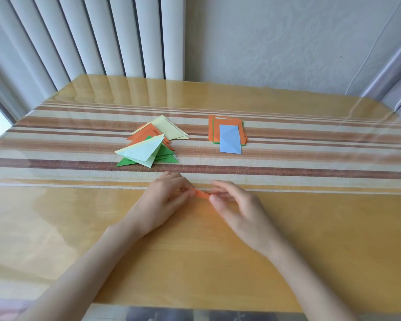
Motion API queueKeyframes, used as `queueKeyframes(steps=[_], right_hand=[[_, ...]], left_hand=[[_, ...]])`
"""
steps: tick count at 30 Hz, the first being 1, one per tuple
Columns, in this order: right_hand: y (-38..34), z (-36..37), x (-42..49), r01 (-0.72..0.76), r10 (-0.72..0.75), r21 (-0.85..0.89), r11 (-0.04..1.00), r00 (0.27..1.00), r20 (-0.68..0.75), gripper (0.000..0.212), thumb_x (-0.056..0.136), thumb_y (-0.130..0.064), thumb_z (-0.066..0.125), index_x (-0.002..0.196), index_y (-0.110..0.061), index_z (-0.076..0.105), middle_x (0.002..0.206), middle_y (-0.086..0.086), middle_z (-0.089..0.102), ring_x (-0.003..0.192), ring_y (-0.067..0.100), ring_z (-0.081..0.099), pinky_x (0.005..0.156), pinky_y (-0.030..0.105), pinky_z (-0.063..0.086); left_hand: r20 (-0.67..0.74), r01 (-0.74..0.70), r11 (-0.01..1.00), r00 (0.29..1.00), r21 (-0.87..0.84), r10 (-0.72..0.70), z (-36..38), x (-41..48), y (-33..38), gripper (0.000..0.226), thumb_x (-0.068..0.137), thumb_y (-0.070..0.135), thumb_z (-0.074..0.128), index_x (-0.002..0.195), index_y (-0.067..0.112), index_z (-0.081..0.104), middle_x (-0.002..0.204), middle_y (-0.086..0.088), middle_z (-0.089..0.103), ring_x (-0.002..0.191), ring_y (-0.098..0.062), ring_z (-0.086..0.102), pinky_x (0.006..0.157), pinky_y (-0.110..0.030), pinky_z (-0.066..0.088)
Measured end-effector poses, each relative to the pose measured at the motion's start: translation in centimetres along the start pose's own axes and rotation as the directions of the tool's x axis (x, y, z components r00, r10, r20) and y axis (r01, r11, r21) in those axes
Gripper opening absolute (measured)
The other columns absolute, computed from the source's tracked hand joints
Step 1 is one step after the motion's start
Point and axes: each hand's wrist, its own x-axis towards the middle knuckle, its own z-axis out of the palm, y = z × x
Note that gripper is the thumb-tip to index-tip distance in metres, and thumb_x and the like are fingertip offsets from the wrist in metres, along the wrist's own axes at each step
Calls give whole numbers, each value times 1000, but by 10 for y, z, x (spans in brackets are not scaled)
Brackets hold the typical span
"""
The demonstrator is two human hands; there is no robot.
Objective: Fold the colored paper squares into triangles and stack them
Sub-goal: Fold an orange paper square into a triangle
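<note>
Nearer the person than the loose pile of folded paper triangles [148,147], which mixes green, orange and pale yellow, both hands meet low over the glossy yellow table [79,228]. The left hand [162,200] and the right hand [236,209] each pinch one end of an orange paper square [203,195]. Only a thin strip of it shows between the fingertips, so I cannot tell whether it is creased yet. Right of the pile, well apart, lies a stack of flat orange and green paper squares [227,129], with a light blue paper sheet [230,139] on top. The fold seems under way. With the corners hidden under the fingers, they could meet unevenly and give a skewed triangle. The pile's top piece gapes open, so another triangle laid there may slide off onto the slick surface.
</note>
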Motion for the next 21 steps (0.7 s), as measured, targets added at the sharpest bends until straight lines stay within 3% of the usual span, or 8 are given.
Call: queueKeyframes(steps=[2, 5, 6, 8, 11, 21], right_hand=[[-8, -7, 2, -91, 69, 286, 954, 994, 83, 61, 77, -74, 50, 122, -33, 57, 119, -13, 64, 112, -6, 55, 94, 12, 40], [-11, -3, 10, -144, 89, 565, 813, 988, 124, 85, 58, -88, 55, 117, -27, 58, 113, 2, 70, 103, 19, 67, 89, 27, 47], [-11, 0, 12, -160, 99, 634, 757, 987, 130, 82, 60, -82, 62, 117, -22, 58, 113, 6, 70, 98, 22, 68, 82, 29, 49], [-16, 5, 14, -191, 163, 698, 690, 981, 107, 55, 75, -49, 73, 113, -11, 60, 107, 11, 71, 85, 21, 67, 70, 27, 48], [-18, 9, 16, -243, 275, 677, 695, 959, 63, 20, 82, -10, 70, 100, -2, 67, 92, 17, 72, 71, 18, 64, 61, 22, 48], [-18, 0, 20, -288, 350, 628, 723, 936, 25, 9, 86, -2, 65, 94, 2, 67, 79, 14, 73, 65, 16, 68, 55, 20, 50]], left_hand=[[-6, 154, 972, 988, -178, -157, -4, 3, 8, 20, 88, 41, 58, 81, 24, 65, 73, 13, 63, 71, -2, 52, 69, -16, 39], [37, 300, 843, 947, -447, -318, -9, 7, 23, 18, 84, 35, 68, 82, 17, 68, 67, 6, 65, 68, -9, 55, 69, -28, 43], [36, 320, 793, 935, -518, -353, -11, 8, 28, 19, 81, 33, 67, 82, 15, 69, 65, 5, 65, 68, -10, 56, 69, -28, 44], [46, 340, 720, 918, -606, -395, -13, 10, 35, 21, 78, 30, 64, 83, 10, 70, 64, 4, 65, 67, -8, 58, 70, -22, 45], [91, 354, 681, 916, -641, -391, -12, 9, 41, 21, 78, 25, 65, 85, 6, 70, 67, 0, 68, 67, -6, 62, 69, -16, 48], [52, 453, 665, 847, -594, -530, -18, 4, 37, 18, 76, 26, 72, 76, 8, 69, 65, -2, 70, 64, -7, 58, 67, -17, 44]])
